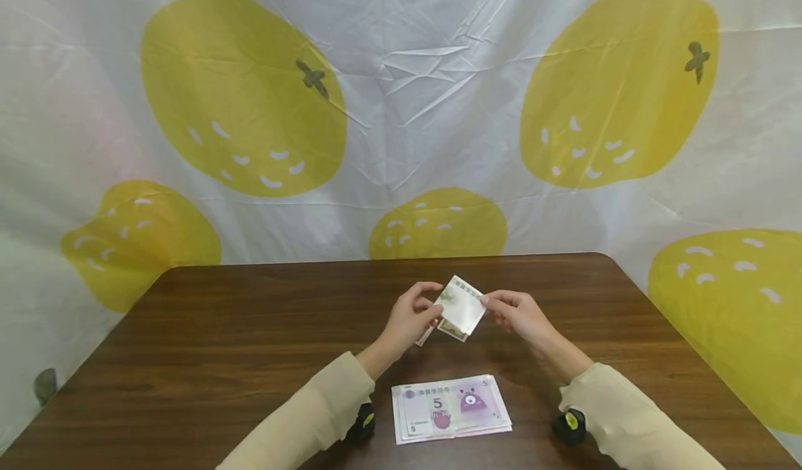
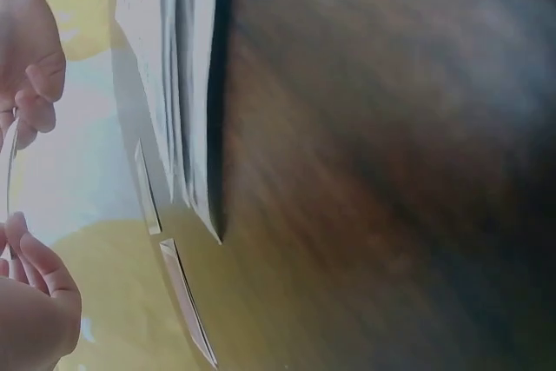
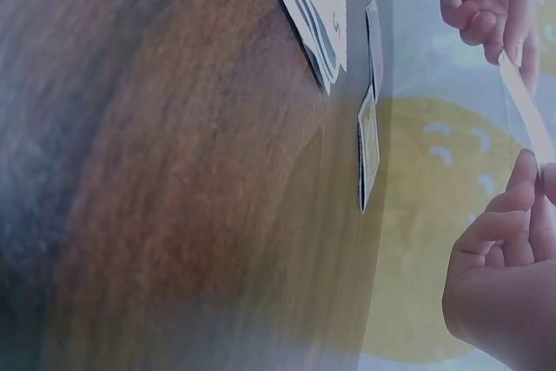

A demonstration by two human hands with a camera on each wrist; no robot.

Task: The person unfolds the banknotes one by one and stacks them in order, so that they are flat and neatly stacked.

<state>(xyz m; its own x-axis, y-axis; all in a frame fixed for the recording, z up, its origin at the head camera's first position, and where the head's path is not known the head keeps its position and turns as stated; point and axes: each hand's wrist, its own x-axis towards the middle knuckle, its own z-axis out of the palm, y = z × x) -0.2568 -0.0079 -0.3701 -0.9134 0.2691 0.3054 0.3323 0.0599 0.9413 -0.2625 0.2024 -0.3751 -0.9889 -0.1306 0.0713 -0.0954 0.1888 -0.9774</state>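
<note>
A small folded play banknote [image 1: 461,306], pale with grey-green print, is held up tilted above the table between both hands. My left hand [image 1: 409,320] pinches its left side between thumb and fingers. The right hand [image 1: 525,318] pinches the opposite corner. Edge-on in the right wrist view, the note [image 3: 527,110] spans the two hands' fingertips. Below it on the table lie two more folded notes: a brownish one [image 1: 452,329], partly covered by the held note in the head view, and a pinkish one [image 1: 423,337], partly behind the left fingers.
Nearer the body, between the forearms, lies a stack of flat play banknotes [image 1: 454,409], with a purple 5 on top. All this is on a dark wooden table [image 1: 250,338]. A white curtain [image 1: 432,108] with yellow fruit prints hangs behind its far edge.
</note>
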